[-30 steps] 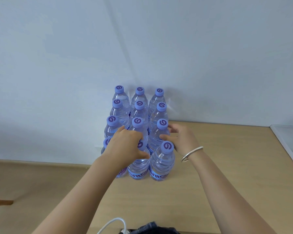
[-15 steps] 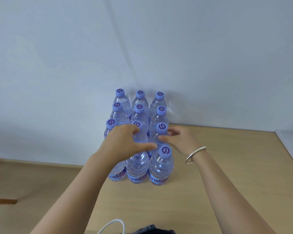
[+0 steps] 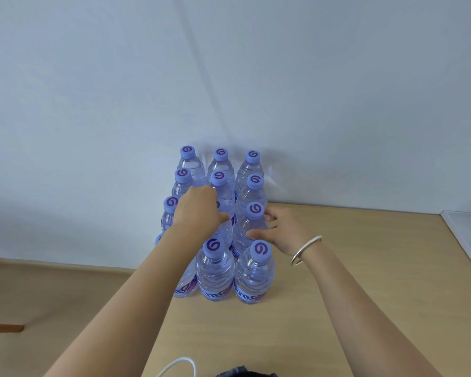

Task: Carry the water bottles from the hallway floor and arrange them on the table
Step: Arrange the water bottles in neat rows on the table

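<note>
Twelve clear plastic water bottles with purple caps (image 3: 220, 270) stand packed in rows on the light wooden desk (image 3: 351, 281), against the white wall (image 3: 256, 77). The left hand (image 3: 197, 210) grips the third-row middle bottle, its cap hidden beneath it. The right hand (image 3: 279, 231) curls around the bottle beside that one (image 3: 252, 227), though how firmly its grip closes is unclear. Nudging either could topple neighbours. The front-left bottle (image 3: 186, 284) sits mostly behind the forearm.
</note>
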`<state>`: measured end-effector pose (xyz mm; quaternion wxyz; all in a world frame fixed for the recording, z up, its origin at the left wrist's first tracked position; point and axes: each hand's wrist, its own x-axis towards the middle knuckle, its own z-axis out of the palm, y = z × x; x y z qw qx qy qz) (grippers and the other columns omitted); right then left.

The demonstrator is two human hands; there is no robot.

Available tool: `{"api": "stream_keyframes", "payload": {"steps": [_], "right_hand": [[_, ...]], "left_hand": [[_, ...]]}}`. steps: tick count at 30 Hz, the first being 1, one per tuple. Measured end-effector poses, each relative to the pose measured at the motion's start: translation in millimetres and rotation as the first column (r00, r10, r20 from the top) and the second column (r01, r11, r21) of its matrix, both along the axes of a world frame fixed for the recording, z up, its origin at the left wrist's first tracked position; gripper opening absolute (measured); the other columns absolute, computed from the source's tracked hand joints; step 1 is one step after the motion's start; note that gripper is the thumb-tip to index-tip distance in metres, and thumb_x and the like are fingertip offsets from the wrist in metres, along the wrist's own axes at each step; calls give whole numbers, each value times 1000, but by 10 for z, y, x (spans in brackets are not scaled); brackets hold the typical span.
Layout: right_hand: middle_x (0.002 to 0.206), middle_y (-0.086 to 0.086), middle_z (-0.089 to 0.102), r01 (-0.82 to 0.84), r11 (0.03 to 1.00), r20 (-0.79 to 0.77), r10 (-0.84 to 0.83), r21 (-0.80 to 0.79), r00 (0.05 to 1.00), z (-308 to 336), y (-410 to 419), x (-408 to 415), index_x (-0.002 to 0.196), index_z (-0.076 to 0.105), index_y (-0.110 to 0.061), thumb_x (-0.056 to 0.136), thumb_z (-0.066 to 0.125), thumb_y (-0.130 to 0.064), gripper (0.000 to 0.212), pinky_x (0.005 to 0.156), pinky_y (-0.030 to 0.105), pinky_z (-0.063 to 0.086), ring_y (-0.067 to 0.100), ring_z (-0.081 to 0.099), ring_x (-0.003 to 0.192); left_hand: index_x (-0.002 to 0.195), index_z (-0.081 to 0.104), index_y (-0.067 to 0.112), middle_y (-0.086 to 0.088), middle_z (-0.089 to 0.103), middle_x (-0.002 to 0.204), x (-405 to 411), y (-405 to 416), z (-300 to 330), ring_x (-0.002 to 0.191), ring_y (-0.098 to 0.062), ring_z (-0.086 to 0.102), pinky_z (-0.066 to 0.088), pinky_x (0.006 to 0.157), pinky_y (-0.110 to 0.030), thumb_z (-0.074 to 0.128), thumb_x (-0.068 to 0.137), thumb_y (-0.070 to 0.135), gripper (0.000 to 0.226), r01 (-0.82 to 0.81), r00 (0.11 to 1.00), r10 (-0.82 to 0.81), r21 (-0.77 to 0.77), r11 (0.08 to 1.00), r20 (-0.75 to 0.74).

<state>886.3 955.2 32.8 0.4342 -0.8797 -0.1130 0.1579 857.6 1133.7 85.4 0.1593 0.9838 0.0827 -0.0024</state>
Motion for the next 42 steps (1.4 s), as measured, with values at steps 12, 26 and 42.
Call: {"api": "stream_keyframes", "payload": {"steps": [12,26,42], "right_hand": [[101,-5,58,-91,996,-92,89,-18,992,123,-70,38,119,60,-27,73,76,-35,50,84,27,45,8,56,87],[121,6,61,16,992,-29,-12,127,1000,129,128,549,126,55,-15,80,70,-15,48,92,30,45,22,56,116],[113,5,64,91,995,52,-93,44,994,38,146,502,121,57,-19,78,72,-29,46,82,28,45,21,59,103]], "left_hand": [[67,40,16,1,49,72,25,44,21,78,-23,52,38,61,-28,71,72,52,48,-1,1000,-2,-126,992,-23],[100,57,1,-18,64,103,720,-2,22,95,-33,61,39,65,-31,64,84,24,29,-36,995,38,33,999,-87],[87,46,9,-13,62,98,727,46,-9,79,-26,50,38,61,-31,65,83,32,30,-29,996,33,58,998,-83]]}}
